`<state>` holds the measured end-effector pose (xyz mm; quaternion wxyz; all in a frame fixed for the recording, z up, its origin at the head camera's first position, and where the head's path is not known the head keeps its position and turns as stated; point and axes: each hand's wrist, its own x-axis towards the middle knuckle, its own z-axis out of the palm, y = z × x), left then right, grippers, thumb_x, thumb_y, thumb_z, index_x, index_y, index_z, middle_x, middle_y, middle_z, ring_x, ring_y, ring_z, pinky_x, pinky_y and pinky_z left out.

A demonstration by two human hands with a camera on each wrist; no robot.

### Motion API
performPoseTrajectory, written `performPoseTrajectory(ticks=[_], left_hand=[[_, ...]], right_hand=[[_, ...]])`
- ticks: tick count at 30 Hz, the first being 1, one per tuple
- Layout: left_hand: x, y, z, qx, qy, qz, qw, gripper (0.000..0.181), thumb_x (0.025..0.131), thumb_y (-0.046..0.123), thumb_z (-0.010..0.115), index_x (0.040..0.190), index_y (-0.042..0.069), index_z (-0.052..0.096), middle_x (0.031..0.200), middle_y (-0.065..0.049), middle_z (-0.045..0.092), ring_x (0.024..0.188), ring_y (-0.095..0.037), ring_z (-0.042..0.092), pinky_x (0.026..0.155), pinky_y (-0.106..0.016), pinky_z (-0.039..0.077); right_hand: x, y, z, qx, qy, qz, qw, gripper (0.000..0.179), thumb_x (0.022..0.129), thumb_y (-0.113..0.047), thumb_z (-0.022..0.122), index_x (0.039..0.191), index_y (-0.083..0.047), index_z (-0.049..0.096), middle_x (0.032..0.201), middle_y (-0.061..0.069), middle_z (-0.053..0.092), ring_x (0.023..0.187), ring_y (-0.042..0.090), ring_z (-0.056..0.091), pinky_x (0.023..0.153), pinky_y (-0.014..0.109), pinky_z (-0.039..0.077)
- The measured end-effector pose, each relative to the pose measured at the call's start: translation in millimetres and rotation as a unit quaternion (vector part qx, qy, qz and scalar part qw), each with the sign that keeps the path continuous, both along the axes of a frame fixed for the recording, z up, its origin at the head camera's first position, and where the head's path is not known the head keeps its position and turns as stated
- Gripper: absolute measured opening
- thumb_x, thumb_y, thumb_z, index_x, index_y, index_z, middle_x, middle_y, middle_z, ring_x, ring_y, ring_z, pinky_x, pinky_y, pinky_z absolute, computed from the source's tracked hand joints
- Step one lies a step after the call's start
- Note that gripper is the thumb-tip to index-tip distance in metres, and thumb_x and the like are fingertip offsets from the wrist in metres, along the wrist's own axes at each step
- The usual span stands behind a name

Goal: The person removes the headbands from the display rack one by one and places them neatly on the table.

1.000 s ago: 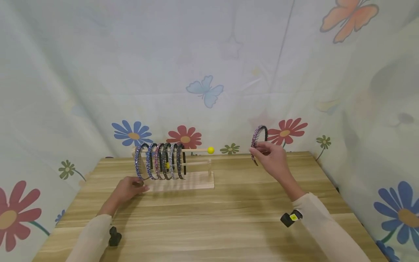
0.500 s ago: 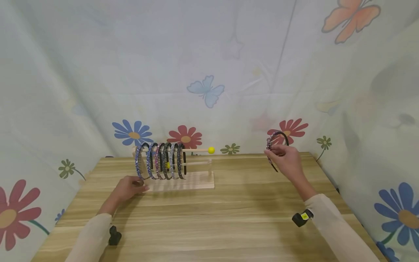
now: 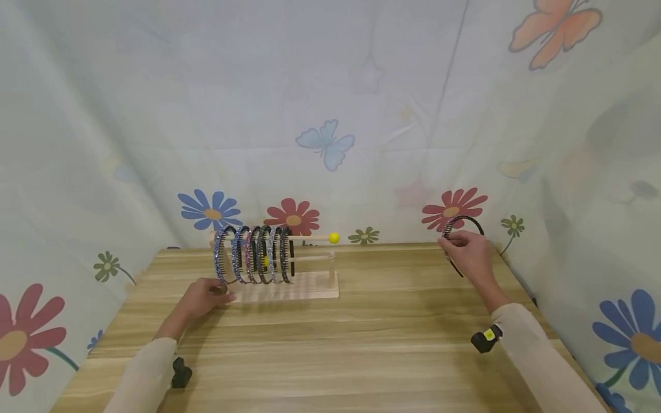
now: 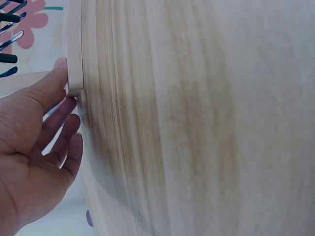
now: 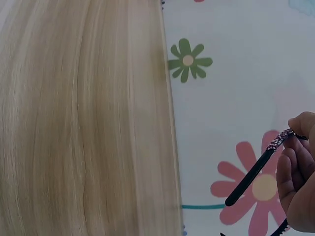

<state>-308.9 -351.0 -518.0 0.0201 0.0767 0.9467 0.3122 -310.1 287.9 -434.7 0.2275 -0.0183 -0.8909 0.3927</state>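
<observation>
My right hand (image 3: 472, 256) pinches a black toothed headband (image 3: 469, 218) with pinkish glitter on its band, held up over the right back of the table. In the right wrist view one dark end of this headband (image 5: 251, 177) sticks out past the thumb and fingers. At the left, my left hand (image 3: 202, 298) grips the near left corner of a wooden headband stand (image 3: 310, 287). Its thumb (image 4: 51, 83) lies on the base board (image 4: 75, 44) and the fingertips curl at the board's end. Several glittery headbands (image 3: 263, 255) hang side by side on the stand's left part.
The stand's upper rod ends in a yellow ball (image 3: 334, 237) at the right, its outer part bare. The wood-grain table (image 3: 320, 355) reaches back to a fabric backdrop (image 3: 248, 115) printed with flowers and butterflies. Black cameras (image 3: 485, 339) sit on both wrists.
My right hand has moved right and slightly down with the headband, away from the stand, and the headband has turned a little. The left hand and the stand have stayed put.
</observation>
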Motion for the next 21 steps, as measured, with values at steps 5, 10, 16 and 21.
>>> performPoseTrajectory(ticks=[5,10,16,21], left_hand=[[-0.1,0.9,0.8,-0.003,-0.001,0.000,1.0000,0.036,0.092,0.037,0.077,0.108,0.004,0.075,0.112,-0.017,0.074,0.100,-0.031,0.069,0.087,-0.051,0.057],[0.9,1.1,0.8,-0.006,0.003,0.000,1.0000,0.036,0.092,0.037,0.078,0.107,0.005,0.075,0.110,-0.017,0.074,0.101,-0.033,0.070,0.088,-0.052,0.057],[2.3,0.8,0.1,-0.007,0.005,0.002,1.0000,0.033,0.091,0.036,0.078,0.103,0.006,0.075,0.108,-0.016,0.074,0.100,-0.032,0.070,0.088,-0.053,0.057],[2.0,0.4,0.0,-0.004,0.006,0.000,1.0000,0.032,0.092,0.036,0.078,0.103,0.006,0.075,0.110,-0.016,0.074,0.102,-0.033,0.070,0.088,-0.053,0.057]], right_hand=[[-4.6,14.7,-6.4,0.010,-0.005,-0.024,0.9997,0.037,0.093,-0.032,0.076,0.106,0.002,0.075,0.097,0.021,0.076,0.089,0.033,0.074,0.063,0.014,0.047],[-5.9,27.6,-14.5,0.018,-0.020,-0.042,0.9988,0.037,0.092,-0.031,0.077,0.107,0.003,0.075,0.099,0.022,0.076,0.091,0.035,0.073,0.071,0.024,0.051],[-8.9,40.7,-28.4,0.030,-0.051,-0.060,0.9964,0.041,0.093,-0.034,0.074,0.110,0.003,0.075,0.105,0.022,0.075,0.097,0.037,0.071,0.081,0.046,0.056],[-10.7,49.4,-39.4,0.056,-0.049,-0.074,0.9944,0.036,0.092,-0.029,0.075,0.107,0.003,0.077,0.102,0.022,0.076,0.096,0.039,0.070,0.086,0.053,0.053]])
